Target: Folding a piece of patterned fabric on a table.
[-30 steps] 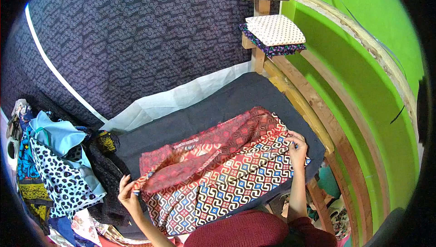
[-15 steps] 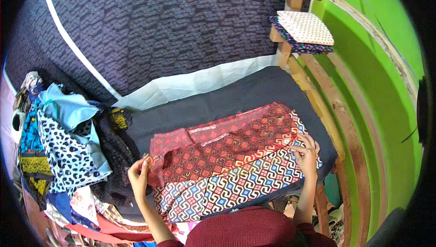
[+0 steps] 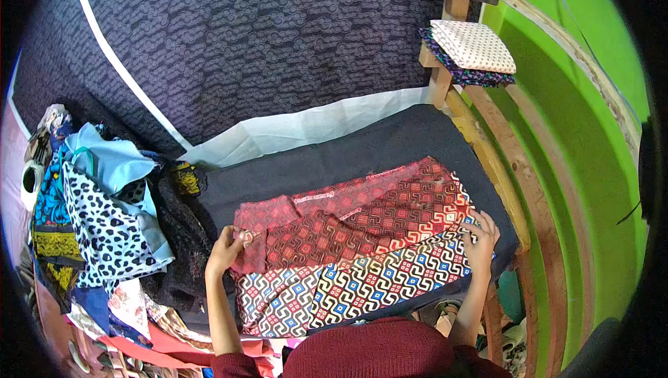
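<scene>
A patterned cloth (image 3: 390, 277) lies folded across a black-covered bench in front of me. Its lower band shows white, blue and red geometric links. The upper part, a dark red layer (image 3: 334, 228), carries the same kind of pattern and is creased along its far edge. My left hand (image 3: 224, 251) pinches the red layer at its left corner, thumb against fingers. At the right end, my right hand (image 3: 481, 240) has its fingers curled onto the cloth's edge, gripping it.
A heap of mixed clothes, with a spotted white-and-black piece (image 3: 104, 228) and light blue fabric (image 3: 111, 159), sits at the left. Folded cloths (image 3: 473, 45) rest on the wooden frame (image 3: 515, 190) along the right. Dark patterned fabric (image 3: 264, 44) hangs behind the black bench cover (image 3: 292, 162).
My left hand has moved up and slightly right, drawing the red layer's left corner inward. My right hand has shifted slightly right and down along the cloth's edge.
</scene>
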Demonstrator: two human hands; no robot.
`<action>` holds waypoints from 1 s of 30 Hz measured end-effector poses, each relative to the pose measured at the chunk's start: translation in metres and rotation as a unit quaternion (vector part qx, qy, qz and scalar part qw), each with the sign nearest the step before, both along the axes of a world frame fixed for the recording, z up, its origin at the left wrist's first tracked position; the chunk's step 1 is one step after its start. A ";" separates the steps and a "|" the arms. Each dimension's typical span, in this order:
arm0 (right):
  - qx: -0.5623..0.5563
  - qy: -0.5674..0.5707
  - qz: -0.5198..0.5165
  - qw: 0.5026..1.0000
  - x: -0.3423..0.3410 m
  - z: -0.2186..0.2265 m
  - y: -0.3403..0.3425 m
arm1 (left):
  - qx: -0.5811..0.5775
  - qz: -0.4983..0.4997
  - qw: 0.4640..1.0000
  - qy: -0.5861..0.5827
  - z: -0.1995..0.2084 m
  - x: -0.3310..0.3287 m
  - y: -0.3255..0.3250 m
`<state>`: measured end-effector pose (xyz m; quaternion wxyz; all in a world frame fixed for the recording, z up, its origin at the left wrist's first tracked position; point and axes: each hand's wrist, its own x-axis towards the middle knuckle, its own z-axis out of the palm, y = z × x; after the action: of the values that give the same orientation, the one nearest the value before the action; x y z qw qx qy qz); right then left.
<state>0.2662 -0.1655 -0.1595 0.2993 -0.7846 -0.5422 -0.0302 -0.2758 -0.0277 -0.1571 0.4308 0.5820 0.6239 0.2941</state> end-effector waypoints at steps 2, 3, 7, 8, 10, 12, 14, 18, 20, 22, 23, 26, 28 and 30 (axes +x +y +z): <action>-0.001 -0.006 0.014 1.000 -0.010 0.009 0.000 | 0.016 -0.034 0.999 0.013 0.005 0.000 -0.013; -0.003 -0.012 0.026 1.000 -0.012 0.010 -0.001 | 0.062 -0.067 0.994 0.062 0.016 0.009 -0.022; -0.022 -0.025 0.058 0.998 -0.023 0.012 0.000 | 0.104 -0.157 0.928 0.321 0.049 0.040 -0.058; -0.024 -0.018 0.061 0.998 -0.025 0.010 0.001 | 0.055 -0.157 0.920 0.354 0.050 0.041 -0.063; 0.006 -0.024 0.057 0.998 -0.025 0.006 0.004 | 0.066 -0.123 0.939 0.316 0.030 0.030 -0.065; 0.015 -0.008 0.048 0.999 -0.025 0.004 0.006 | 0.171 -0.109 0.949 0.239 0.010 0.014 -0.058; 0.020 0.008 0.053 0.998 -0.024 0.003 0.007 | 0.195 -0.114 0.939 0.259 0.015 0.011 -0.058; 0.012 0.006 0.054 0.998 -0.023 0.007 0.007 | 0.111 -0.049 0.987 0.105 0.031 0.006 -0.049; 0.029 0.033 0.056 0.997 -0.020 0.009 0.007 | 0.142 0.027 0.988 -0.046 0.030 -0.005 -0.038; 0.043 0.071 0.063 0.995 -0.012 0.003 0.007 | 0.174 0.042 0.978 -0.103 0.028 -0.025 -0.019; 0.063 0.105 0.069 0.990 -0.003 -0.004 0.005 | 0.142 0.053 0.977 -0.153 0.036 -0.017 -0.009; 0.090 0.148 0.080 0.982 0.006 -0.010 0.003 | 0.076 0.052 0.952 -0.293 0.053 -0.013 0.012; 0.102 0.155 0.097 0.978 0.008 -0.008 0.000 | 0.063 0.090 0.937 -0.333 0.053 -0.016 0.016; 0.097 0.175 0.087 0.976 0.007 -0.005 -0.002 | 0.005 0.081 0.927 -0.365 0.049 -0.013 0.019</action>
<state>0.2731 -0.1675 -0.1642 0.4654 -0.6947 -0.5423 0.0814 -0.2888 -0.0088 -0.1077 0.6005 0.3839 0.4671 0.5233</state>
